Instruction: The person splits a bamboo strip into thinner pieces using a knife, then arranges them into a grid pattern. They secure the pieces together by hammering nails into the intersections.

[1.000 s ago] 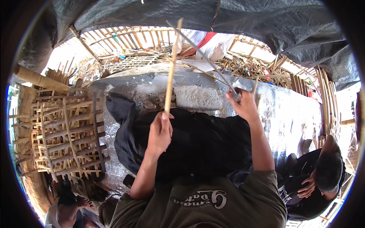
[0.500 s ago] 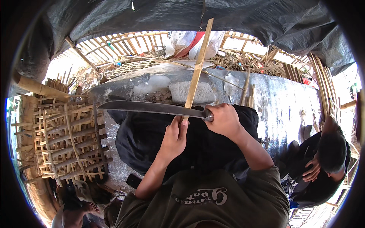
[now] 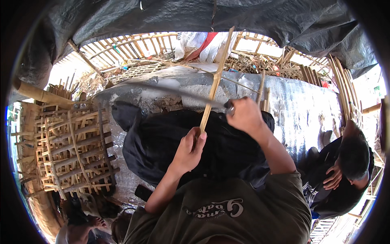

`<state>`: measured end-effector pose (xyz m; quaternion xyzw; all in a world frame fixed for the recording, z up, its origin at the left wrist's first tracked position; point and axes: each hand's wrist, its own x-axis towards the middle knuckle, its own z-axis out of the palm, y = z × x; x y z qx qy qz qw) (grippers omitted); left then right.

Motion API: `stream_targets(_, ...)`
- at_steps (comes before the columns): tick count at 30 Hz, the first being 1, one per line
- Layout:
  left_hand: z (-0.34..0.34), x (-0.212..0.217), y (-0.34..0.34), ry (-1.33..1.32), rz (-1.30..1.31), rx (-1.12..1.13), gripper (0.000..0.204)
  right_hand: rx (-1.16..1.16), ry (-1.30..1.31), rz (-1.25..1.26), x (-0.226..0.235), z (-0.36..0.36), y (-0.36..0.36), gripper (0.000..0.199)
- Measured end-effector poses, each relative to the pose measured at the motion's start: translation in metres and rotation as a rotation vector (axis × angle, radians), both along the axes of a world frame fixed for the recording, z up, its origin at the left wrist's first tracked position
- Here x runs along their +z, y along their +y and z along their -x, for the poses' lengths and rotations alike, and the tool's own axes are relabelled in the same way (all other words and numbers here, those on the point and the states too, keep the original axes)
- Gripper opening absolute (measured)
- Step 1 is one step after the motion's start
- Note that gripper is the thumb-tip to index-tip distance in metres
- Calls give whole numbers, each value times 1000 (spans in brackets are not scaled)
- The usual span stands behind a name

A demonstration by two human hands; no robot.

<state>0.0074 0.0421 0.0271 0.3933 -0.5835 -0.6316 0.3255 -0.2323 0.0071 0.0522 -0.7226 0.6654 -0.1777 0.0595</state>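
My left hand [image 3: 190,150] is closed around the lower end of a long bamboo strip [image 3: 218,75], which slants up and away from me. The fist of my right hand [image 3: 246,116] grips the handle of a machete [image 3: 178,92]. Its long blade points left, blurred by motion, and crosses the strip above my left hand. Whether the edge touches the bamboo I cannot tell. Black cloth [image 3: 162,142] covers my lap beneath both hands.
On the left stands a stack of bamboo lattice panels [image 3: 73,154]. A pale stone block [image 3: 203,97] lies ahead on the grey sheet [image 3: 308,105]. To the right sits another person [image 3: 345,175]; a further person [image 3: 81,227] is at lower left. Dark tarpaulin [image 3: 183,16] hangs overhead.
My right hand has moved up and slightly right, carrying the machete blade farther along the strip. My left hand has shifted slightly right and down, and the strip tilts more to the right.
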Motion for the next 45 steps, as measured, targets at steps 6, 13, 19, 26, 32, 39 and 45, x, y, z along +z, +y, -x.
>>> stream_targets(6,3,21,-14,-262,332,33,19,101,10,47,-6,-16,3,11)
stream_targets(13,-5,21,2,-267,241,-5,20,-108,58,19,-9,22,-26,13)
stream_targets(19,14,9,-4,-294,446,61,19,-14,24,-43,1,-2,4,14)
stream_targets(26,8,17,-16,-308,510,29,23,2,53,55,-4,-8,-6,18)
stream_targets(32,-4,35,-14,-256,338,34,16,-145,60,147,-12,30,-36,25)
stream_targets(39,-15,32,-13,-178,184,-21,12,-297,124,150,-17,52,-64,22)
stream_targets(45,-31,28,-2,-81,-51,47,17,-692,-18,248,-23,147,-77,25)
